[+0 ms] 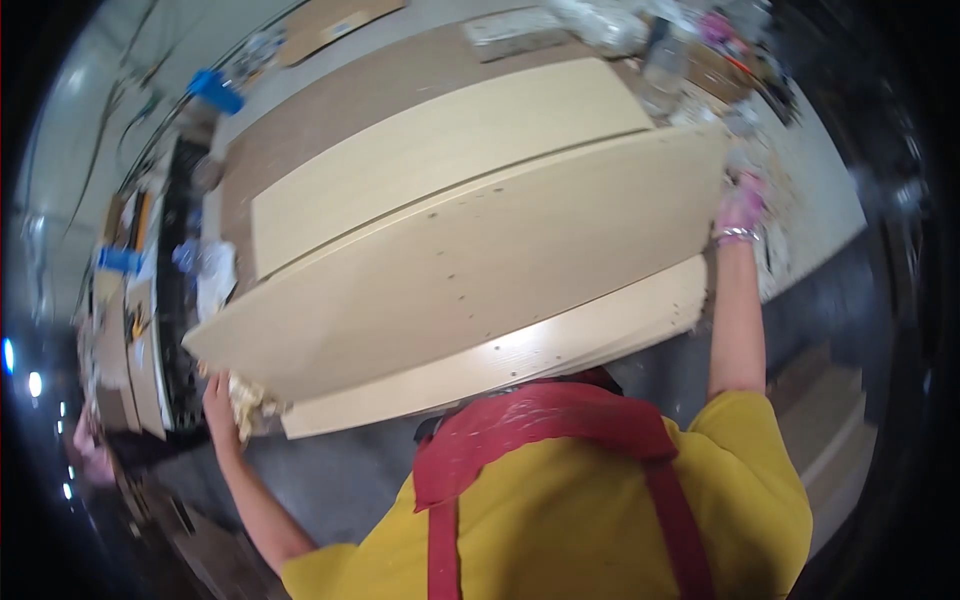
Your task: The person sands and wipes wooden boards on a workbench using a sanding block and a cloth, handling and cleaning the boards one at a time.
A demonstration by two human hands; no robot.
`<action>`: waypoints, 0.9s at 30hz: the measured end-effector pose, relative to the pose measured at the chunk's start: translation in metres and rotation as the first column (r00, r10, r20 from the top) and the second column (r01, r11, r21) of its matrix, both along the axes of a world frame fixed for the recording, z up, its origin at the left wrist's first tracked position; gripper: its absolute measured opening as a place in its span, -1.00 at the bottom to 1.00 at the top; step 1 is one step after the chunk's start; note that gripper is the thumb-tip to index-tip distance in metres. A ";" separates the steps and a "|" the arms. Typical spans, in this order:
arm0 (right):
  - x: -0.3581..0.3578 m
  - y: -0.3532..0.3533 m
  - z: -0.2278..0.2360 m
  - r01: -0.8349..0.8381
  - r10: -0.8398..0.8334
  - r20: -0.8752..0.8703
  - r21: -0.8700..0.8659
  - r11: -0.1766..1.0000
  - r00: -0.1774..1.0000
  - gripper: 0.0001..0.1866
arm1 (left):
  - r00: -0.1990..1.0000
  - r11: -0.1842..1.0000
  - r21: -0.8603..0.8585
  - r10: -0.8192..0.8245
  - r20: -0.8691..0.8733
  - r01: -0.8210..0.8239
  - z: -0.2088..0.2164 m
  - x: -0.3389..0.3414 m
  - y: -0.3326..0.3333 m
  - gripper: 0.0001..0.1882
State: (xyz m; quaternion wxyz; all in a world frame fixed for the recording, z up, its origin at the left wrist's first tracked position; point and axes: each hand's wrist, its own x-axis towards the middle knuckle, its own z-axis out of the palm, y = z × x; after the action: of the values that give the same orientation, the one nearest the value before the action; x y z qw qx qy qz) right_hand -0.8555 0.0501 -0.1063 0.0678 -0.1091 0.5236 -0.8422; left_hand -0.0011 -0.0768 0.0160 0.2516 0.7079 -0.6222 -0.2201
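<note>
A long pale wooden panel (470,260) with rows of small drilled holes is held raised and tilted between my two hands. My right hand (742,205), in a pink-stained glove, grips its right end; its fingertips are partly hidden and blurred. At the opposite end, my left hand (220,400) is closed at the lower left edge. Crumpled cream-coloured material (247,400) sits against that hand. Beneath the raised panel lie similar stacked boards (560,345), with holes along the nearest one. Another pale panel (450,145) lies flat just beyond it.
The brown worktop (300,115) extends behind the panels. Plastic wrap, a clear bottle (663,75) and loose bits crowd the far right. A blue container (215,90) stands at the far left, and cardboard (335,25) lies at the back. More boards (825,440) are low at the right.
</note>
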 end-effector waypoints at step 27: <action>0.000 0.087 0.030 -0.839 0.849 0.241 -0.178 0.515 0.470 -0.65 | 0.953 0.868 0.492 0.086 -0.290 0.071 0.006 -0.037 0.061 -0.40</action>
State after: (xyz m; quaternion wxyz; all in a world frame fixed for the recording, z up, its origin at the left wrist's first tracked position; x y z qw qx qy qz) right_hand -0.8556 0.1369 -0.0762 0.5497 -0.2256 0.3705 -0.7139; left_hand -0.0383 -0.0159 0.0215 0.1542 0.7090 -0.4958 -0.4772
